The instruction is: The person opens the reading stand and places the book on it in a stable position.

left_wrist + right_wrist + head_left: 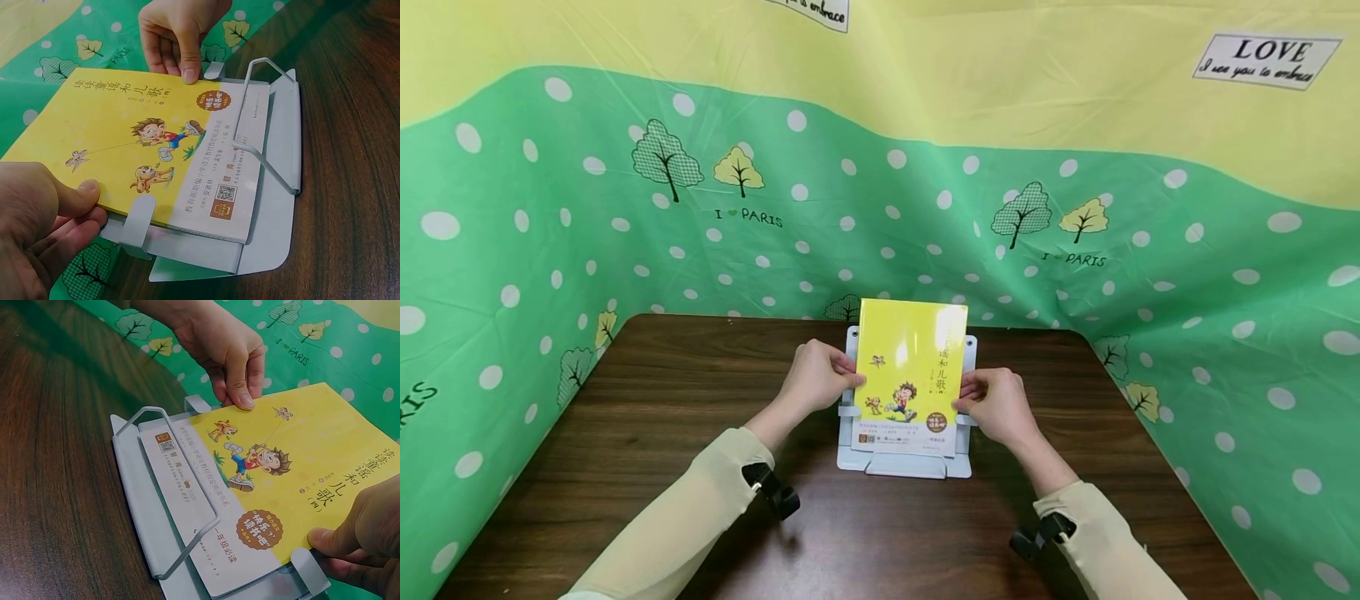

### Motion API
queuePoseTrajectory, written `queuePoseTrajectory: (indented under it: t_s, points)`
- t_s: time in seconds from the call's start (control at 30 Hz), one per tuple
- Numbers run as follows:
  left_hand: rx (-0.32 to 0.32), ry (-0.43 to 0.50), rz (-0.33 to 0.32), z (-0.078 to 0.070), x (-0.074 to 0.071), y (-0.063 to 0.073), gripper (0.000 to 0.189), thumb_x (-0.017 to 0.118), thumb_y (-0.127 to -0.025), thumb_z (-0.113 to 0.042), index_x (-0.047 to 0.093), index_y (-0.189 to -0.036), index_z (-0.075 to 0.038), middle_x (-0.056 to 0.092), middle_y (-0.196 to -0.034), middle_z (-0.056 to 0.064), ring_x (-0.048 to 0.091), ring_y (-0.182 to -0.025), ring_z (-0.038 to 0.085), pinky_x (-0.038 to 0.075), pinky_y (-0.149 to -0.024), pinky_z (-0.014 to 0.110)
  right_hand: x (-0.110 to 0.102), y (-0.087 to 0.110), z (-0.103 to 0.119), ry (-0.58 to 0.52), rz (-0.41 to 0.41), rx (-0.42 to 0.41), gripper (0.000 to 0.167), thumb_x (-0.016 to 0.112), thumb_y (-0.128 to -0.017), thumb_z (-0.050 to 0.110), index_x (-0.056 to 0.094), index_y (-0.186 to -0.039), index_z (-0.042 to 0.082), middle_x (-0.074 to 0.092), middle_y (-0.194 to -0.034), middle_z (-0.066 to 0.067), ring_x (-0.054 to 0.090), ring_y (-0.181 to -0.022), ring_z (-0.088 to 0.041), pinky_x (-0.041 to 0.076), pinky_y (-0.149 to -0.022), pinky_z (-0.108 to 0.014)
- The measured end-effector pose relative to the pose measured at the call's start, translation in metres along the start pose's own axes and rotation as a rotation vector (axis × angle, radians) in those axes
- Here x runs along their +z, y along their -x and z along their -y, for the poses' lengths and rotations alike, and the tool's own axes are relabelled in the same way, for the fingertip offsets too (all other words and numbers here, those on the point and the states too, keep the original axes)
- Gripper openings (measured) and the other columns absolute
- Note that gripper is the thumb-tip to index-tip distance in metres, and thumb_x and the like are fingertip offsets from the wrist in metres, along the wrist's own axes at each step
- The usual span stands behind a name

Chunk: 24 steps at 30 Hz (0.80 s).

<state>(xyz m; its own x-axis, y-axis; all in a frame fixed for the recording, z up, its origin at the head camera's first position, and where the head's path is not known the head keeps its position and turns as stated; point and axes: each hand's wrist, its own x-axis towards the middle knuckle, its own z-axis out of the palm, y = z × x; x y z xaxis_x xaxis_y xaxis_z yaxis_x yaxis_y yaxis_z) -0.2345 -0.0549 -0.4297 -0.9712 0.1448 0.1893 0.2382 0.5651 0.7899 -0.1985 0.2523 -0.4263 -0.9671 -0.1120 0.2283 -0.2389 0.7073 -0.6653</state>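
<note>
A yellow children's book (895, 342) with a cartoon boy on its cover leans upright on a pale metal book stand (850, 458). My left hand (822, 377) pinches the book's left edge, thumb on the cover and fingers behind. On the opposite edge my right hand (997, 403) pinches it the same way. In the left wrist view, a side clip (139, 225) of the stand sits just below the left thumb. The wire front rest (187, 544) crosses before the book's white lower band in the right wrist view.
The stand is on a dark wooden table (662, 467). A green and yellow printed cloth (865, 183) hangs behind the table and along both sides. Each sleeve carries a black wrist camera (772, 492).
</note>
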Motion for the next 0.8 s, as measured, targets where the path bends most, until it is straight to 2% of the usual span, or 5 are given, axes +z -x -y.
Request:
queuePoseTrajectory:
  t_s: [0.8]
  points:
    - [-0.015, 0.047, 0.008, 0.0022, 0.0007, 0.0027, 0.013, 0.093, -0.083, -0.014, 0.084, -0.088, -0.007, 0.074, -0.076, -0.004, 0.071, -0.069, 0.010, 0.059, -0.062, 0.030, -0.0002, 0.0025, -0.0016, -0.023, -0.027, 0.017, 0.029, 0.092, -0.079, -0.004, 0.078, -0.105, -0.004, 0.076, -0.091, -0.012, 0.073, -0.079, -0.021, 0.062, -0.066, -0.032]
